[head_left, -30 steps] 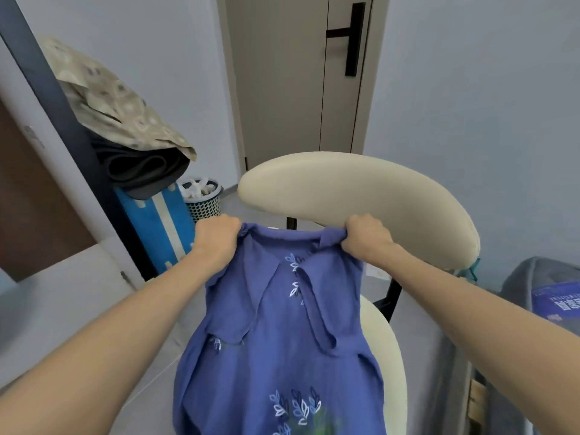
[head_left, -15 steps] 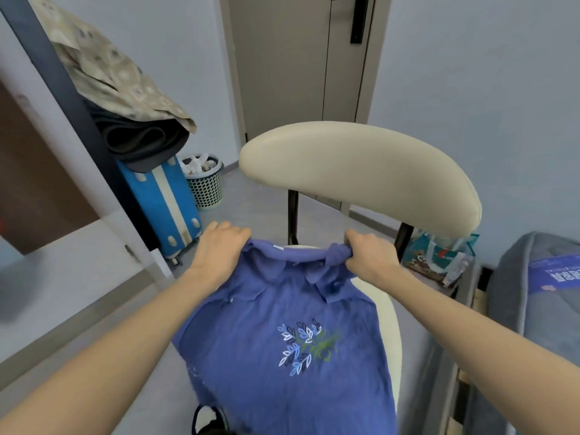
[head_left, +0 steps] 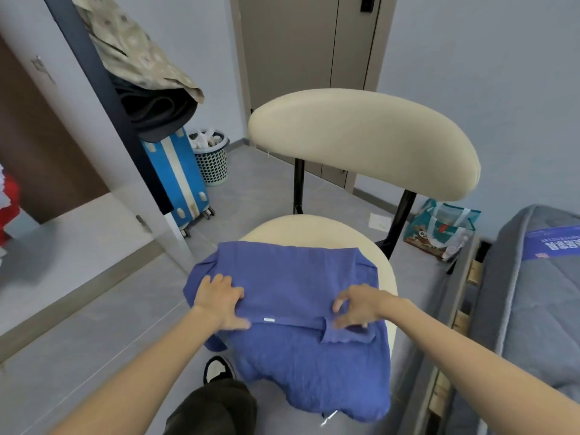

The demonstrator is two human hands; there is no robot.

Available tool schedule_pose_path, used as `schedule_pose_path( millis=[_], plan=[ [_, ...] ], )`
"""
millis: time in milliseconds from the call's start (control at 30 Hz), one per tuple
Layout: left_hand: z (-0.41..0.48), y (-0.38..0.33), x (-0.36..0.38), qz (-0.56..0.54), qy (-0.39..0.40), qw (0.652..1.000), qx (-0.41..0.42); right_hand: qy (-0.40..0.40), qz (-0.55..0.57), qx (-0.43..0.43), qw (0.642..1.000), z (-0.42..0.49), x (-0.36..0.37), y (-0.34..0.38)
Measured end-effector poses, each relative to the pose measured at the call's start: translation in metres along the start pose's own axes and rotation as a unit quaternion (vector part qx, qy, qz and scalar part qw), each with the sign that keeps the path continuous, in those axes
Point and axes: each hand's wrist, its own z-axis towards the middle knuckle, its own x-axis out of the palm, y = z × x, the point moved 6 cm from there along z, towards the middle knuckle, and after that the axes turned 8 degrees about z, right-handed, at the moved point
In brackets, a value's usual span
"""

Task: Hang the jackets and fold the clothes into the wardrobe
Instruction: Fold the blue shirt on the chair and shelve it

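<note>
The blue shirt [head_left: 292, 277] lies folded on the chair seat [head_left: 314, 227], left hand [head_left: 219, 301] pressing it flat, right hand [head_left: 357, 306] resting on it, fingers [head_left: 344, 298] loosely spread. Soft and light; probably best pinched at the fold's 2 corners.

Both forearms [head_left: 141, 372] bare, running in from lower corners of frame. left hand [head_left: 219, 301], right hand [head_left: 357, 306] bare too. Bottom centre: dark, near-black trouser leg [head_left: 216, 409]. Just above it, black shoe [head_left: 218, 368] with white panel.
</note>
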Motion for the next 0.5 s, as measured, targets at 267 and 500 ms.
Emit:
schedule_pose_path(
  millis=[267, 500],
  plan=[
    [0.035, 0.026, 0.006, -0.402, -0.040, 0.895, -0.187, -0.260, 0.238, 0.068, 0.933, 0.031, -0.021, -0.014],
    [0.073, 0.044, 0.050, -0.558, -0.018, 0.760, -0.332, -0.278, 0.354, 0.194, 0.872, 0.064, -0.001, -0.033]
  ],
)
